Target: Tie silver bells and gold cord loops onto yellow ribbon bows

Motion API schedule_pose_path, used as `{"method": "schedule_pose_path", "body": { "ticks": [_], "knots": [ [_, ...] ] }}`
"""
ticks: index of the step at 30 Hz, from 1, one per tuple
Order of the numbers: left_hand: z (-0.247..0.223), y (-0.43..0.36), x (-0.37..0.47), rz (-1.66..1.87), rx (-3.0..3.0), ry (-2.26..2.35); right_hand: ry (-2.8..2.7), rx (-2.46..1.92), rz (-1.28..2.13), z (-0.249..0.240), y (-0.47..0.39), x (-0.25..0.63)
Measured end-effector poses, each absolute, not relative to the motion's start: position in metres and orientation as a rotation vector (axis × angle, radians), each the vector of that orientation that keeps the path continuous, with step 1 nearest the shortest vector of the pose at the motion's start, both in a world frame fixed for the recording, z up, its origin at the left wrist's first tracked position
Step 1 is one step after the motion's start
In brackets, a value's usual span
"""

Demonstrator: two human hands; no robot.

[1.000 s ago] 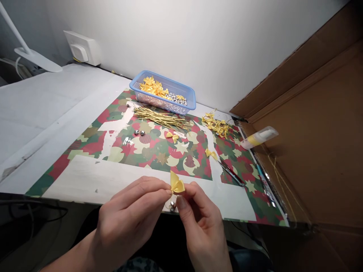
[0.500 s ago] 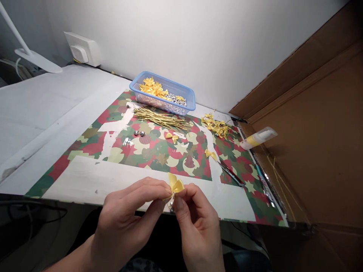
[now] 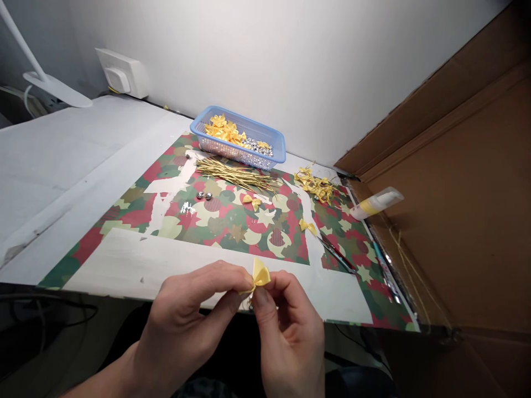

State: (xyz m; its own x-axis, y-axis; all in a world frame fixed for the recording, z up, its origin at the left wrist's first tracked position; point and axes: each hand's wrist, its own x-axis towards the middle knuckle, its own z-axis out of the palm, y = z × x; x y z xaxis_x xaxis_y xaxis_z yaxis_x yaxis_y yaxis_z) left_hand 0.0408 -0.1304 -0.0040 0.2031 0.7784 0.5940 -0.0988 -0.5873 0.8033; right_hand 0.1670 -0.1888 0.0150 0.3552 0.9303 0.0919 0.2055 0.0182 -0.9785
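Between the fingertips of both hands is a yellow ribbon bow (image 3: 261,273), held above the table's front edge. My left hand (image 3: 199,309) pinches its left side with thumb and index finger. My right hand (image 3: 288,326) pinches the other side near the knot, thumb toward me. Just under the bow a small shiny silver bell (image 3: 250,303) partly shows; whether it is fastened to the bow is hidden by the fingers. Loose on the patterned paper beyond lie one yellow bow (image 3: 251,202), another bow (image 3: 308,226) farther right, and two silver bells (image 3: 204,195).
A blue basket (image 3: 280,153) by the wall holds yellow bows and silver bells. In front of it lies a bundle of gold twist ties (image 3: 236,174). To the right are a pile of tied bows (image 3: 317,185), tweezers (image 3: 338,255), a clear bottle (image 3: 375,203) and a cardboard wall (image 3: 464,182).
The bow between my fingers has turned and shifted slightly, one loop now facing me more. Both hands keep their pinch in nearly the same place.
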Motion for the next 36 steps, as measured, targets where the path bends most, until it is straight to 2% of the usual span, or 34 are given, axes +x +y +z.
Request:
{"method": "schedule_pose_path", "body": {
  "ticks": [8, 14, 19, 24, 28, 30, 36],
  "knots": [
    [0.008, -0.13, 0.036, 1.158, 1.278, 0.872, -1.159, -1.433, 0.833, 0.015, -0.189, 0.172],
    [0.007, -0.13, 0.036, 1.081, 1.314, 0.862, -1.0, -1.426, 0.8, 0.007, -0.191, 0.168],
    [0.005, -0.126, 0.034, 0.965, 1.322, 0.823, -1.08, -1.382, 0.816, 0.004, -0.185, 0.182],
    [0.01, -0.117, 0.029, 0.849, 1.249, 0.765, -1.124, -1.324, 0.971, 0.012, -0.169, 0.218],
    [0.014, -0.114, 0.028, 0.769, 1.153, 0.63, -0.982, -1.167, 1.469, 0.018, -0.153, 0.227],
    [0.015, -0.114, 0.029, 0.723, 1.1, 0.59, -0.938, -1.095, 1.615, 0.017, -0.149, 0.223],
    [0.013, -0.116, 0.029, 0.638, 0.988, 0.545, -0.799, -1.014, 1.624, 0.007, -0.149, 0.215]
  ]
}}
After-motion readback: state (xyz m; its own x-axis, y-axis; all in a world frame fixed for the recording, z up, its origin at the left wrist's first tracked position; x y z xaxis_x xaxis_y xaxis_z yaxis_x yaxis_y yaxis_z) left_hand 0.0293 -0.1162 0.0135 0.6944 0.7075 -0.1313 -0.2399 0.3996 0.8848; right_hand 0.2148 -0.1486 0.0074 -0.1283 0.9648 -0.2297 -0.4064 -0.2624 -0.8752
